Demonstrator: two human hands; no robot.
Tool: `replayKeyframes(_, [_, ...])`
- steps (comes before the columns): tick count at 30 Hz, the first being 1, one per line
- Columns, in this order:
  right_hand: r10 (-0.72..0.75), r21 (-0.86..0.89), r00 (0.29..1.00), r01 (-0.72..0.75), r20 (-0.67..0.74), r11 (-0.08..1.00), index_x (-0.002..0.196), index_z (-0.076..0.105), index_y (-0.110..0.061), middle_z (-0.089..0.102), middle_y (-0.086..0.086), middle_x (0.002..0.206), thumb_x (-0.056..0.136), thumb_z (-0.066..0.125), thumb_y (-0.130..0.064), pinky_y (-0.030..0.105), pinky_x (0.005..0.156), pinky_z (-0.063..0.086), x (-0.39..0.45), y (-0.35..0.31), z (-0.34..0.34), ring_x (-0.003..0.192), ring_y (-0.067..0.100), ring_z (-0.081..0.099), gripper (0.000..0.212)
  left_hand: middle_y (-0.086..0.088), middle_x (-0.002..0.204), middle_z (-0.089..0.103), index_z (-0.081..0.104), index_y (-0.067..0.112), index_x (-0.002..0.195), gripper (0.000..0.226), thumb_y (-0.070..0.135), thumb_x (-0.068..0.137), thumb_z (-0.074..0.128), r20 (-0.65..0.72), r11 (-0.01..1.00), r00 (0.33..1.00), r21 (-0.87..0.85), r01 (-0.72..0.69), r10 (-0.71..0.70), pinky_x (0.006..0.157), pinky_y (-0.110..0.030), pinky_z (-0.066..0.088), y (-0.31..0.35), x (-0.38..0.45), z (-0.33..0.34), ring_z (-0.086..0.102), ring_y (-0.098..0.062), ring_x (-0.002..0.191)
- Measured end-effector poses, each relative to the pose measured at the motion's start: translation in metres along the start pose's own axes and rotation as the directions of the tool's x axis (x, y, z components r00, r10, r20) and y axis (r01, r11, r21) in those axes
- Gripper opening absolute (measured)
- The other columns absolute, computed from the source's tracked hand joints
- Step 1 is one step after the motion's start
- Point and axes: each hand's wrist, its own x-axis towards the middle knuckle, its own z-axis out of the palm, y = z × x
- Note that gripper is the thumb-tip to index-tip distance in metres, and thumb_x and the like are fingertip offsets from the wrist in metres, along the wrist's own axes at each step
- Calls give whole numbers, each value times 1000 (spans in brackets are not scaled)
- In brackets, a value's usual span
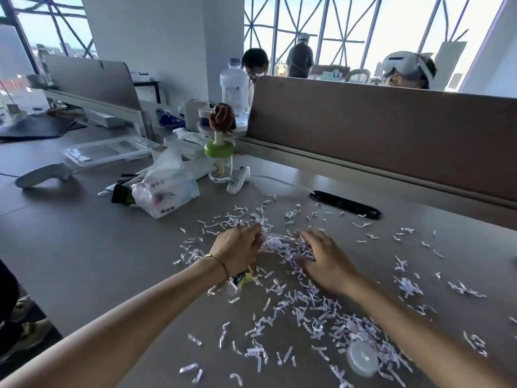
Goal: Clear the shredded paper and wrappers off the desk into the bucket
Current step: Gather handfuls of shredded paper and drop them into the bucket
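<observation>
White shredded paper (307, 309) lies scattered over the grey desk (84, 247), thickest in front of me. My left hand (237, 252) and my right hand (324, 259) flank a small heap of shreds (275, 243) at the desk's middle. The left fingers curl into the heap; the right hand's fingers are spread and bent over it. A yellow and blue wrapper (242, 278) lies under my left wrist. No bucket is in view.
A tissue pack (165, 191), a green-lidded jar (219, 161), a white controller (237, 180) and a water bottle (234, 91) stand at the back left. A black slot (345, 204) sits by the brown partition (391, 135). A round white lid (362, 358) lies among shreds. People sit behind the partition.
</observation>
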Motion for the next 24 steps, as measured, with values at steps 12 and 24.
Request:
replayKeyframes(12, [-145,-37,988,147,48,988,158,21,-37,18,2,169,88,27,-82,51,126,7,52,-33,39,156,23,12,84,2,58,56,55,37,64,24,31,86,48,-55,948,954,-146,284,-294,58,-36,50,-31,7,-34,59,-30,62])
replayKeyframes(24, [-254,-243,944,200,-213,949,88,61,-20,68,4,81,101,48,-37,39,68,53,50,-32,31,71,27,65,25,-2,59,60,57,12,66,36,37,89,44,-9,952,959,-120,282,-285,55,-35,51,-31,10,-33,60,-29,58])
